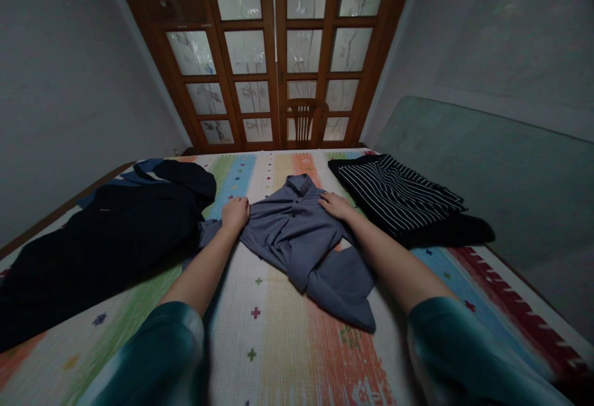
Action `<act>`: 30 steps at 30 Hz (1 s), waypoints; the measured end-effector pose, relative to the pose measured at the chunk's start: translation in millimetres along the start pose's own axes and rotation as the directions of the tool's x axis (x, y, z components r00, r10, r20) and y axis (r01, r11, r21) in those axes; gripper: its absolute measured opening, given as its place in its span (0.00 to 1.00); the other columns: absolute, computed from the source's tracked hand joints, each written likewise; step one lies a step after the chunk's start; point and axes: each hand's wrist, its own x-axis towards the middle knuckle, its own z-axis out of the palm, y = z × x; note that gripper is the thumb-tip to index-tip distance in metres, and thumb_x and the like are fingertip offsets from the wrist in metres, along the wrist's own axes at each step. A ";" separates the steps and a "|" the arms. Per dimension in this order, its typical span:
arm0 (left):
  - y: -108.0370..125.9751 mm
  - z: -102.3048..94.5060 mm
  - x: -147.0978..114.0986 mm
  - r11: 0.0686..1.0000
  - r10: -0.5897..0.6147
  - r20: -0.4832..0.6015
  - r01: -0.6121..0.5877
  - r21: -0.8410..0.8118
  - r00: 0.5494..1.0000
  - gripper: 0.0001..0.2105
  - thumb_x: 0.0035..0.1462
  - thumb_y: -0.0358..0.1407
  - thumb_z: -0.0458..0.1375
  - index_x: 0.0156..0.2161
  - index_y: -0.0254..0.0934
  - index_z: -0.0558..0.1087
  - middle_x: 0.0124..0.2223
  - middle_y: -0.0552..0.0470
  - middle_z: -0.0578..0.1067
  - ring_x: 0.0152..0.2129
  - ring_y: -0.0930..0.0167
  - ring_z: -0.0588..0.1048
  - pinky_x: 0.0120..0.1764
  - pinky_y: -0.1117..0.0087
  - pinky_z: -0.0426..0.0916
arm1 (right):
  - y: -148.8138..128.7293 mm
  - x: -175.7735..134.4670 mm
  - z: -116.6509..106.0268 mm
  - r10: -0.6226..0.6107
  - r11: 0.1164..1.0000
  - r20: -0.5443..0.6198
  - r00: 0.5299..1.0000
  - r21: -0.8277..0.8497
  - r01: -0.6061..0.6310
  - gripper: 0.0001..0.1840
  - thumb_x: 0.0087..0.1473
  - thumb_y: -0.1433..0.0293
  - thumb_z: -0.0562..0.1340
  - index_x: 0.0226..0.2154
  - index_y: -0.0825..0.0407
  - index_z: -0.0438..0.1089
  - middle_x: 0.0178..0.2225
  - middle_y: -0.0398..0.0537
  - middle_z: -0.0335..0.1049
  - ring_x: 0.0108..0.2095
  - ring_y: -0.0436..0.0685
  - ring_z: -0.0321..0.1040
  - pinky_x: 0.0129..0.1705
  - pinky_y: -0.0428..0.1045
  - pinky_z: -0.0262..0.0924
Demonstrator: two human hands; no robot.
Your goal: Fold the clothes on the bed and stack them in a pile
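A grey-blue collared shirt [297, 226] lies rumpled before me, its collar pointing away and its lower part bunched and turned to the right. My left hand [236, 214] is closed on the shirt's left side, near the sleeve, and some grey cloth shows beyond the wrist. On the opposite shoulder rests my right hand [336, 205], fingers spread out over the fabric. Its thumb is hard to make out.
Dark clothes [116, 226] are heaped on the left of the striped bedspread [278, 332]. To the right is a stack with a black-and-white striped garment [399, 195]. A wooden chair [304, 121] stands beyond the far edge, before glazed wooden doors [273, 53].
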 end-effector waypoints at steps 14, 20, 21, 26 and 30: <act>78.5 18.7 -39.8 0.993 0.120 0.285 -0.115 -0.032 0.951 0.38 0.60 0.57 0.42 0.67 0.31 0.54 0.69 0.33 0.48 0.66 0.50 0.48 0.62 0.46 0.46 | -59.8 -63.3 18.8 0.092 0.993 0.083 0.992 -0.079 -0.086 0.41 0.59 0.43 0.47 0.65 0.51 0.53 0.67 0.62 0.44 0.66 0.75 0.38 0.60 0.72 0.41; 44.8 32.0 8.7 0.965 0.259 0.282 -0.234 -0.119 0.924 0.36 0.61 0.57 0.41 0.67 0.38 0.53 0.70 0.41 0.47 0.67 0.56 0.46 0.63 0.50 0.41 | -41.9 -33.3 33.1 0.026 0.991 0.000 1.000 -0.129 -0.026 0.41 0.58 0.44 0.48 0.66 0.49 0.49 0.69 0.58 0.39 0.68 0.72 0.33 0.62 0.71 0.36; 39.3 33.1 17.2 0.958 0.283 0.269 -0.257 -0.128 0.921 0.35 0.61 0.57 0.42 0.67 0.39 0.54 0.70 0.41 0.48 0.67 0.57 0.47 0.63 0.51 0.42 | -38.4 -26.7 32.7 0.010 0.992 -0.016 1.000 -0.129 -0.012 0.41 0.59 0.45 0.49 0.66 0.49 0.50 0.69 0.58 0.40 0.68 0.72 0.34 0.62 0.71 0.37; 24.7 31.9 37.3 0.926 0.369 0.151 -0.349 -0.141 0.917 0.31 0.58 0.53 0.51 0.61 0.37 0.64 0.66 0.39 0.60 0.62 0.57 0.58 0.61 0.56 0.50 | -18.3 1.0 28.1 -0.122 0.988 -0.057 0.991 -0.103 0.115 0.35 0.60 0.48 0.51 0.63 0.49 0.56 0.68 0.55 0.45 0.67 0.67 0.40 0.62 0.65 0.43; 35.4 17.3 10.6 0.953 0.286 -0.017 -0.287 -0.100 0.958 0.23 0.60 0.49 0.49 0.50 0.34 0.73 0.53 0.38 0.73 0.52 0.57 0.68 0.54 0.58 0.60 | -7.2 18.1 23.1 -0.126 0.987 -0.170 0.977 -0.124 0.105 0.34 0.58 0.51 0.56 0.61 0.51 0.60 0.66 0.58 0.50 0.65 0.67 0.45 0.61 0.61 0.44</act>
